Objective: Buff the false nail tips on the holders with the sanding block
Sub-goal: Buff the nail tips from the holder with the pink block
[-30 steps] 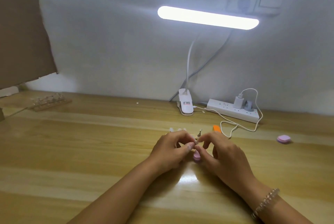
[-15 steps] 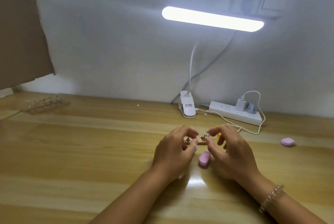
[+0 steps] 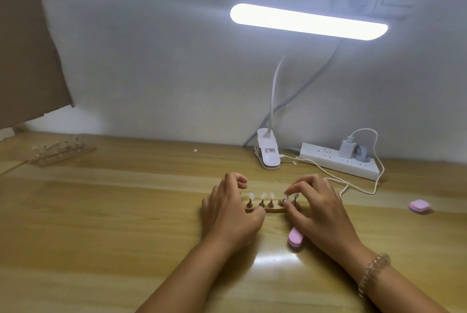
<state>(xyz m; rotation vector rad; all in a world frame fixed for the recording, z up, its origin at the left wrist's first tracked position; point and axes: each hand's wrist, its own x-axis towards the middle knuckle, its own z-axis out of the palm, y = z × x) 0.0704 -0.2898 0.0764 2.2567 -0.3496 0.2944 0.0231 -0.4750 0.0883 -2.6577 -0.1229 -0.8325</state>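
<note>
Between my two hands, on the wooden desk (image 3: 101, 211), sits the nail holder strip (image 3: 274, 209), and from the head camera, my only view, its long axis runs left to right across the frame. Five small stands rise from it, each with a pale nail tip (image 3: 263, 196) on top. My left hand (image 3: 228, 214) steadies the left end: the thumb rests against the front edge of the strip and the fingers curl loosely above it, gripping nothing else. My right hand (image 3: 321, 209) is at the right end, thumb and forefinger closed on the fourth stand (image 3: 282, 202) from the left; I cannot tell whether the stand is seated in the strip or raised just off it.

The pink sanding block (image 3: 295, 239) lies flat on the desk, just beside and partly under the heel of my right hand, on the near side of the strip and apart from it. No hand holds it. A second pink block (image 3: 419, 206) lies well apart to the right, and another rack (image 3: 62, 152) stands far off to the left.

I judge the right hand is much the nearer to the block: it would need to let go of the stand and draw back toward me to pick it up, while the left keeps the strip from sliding.
</note>
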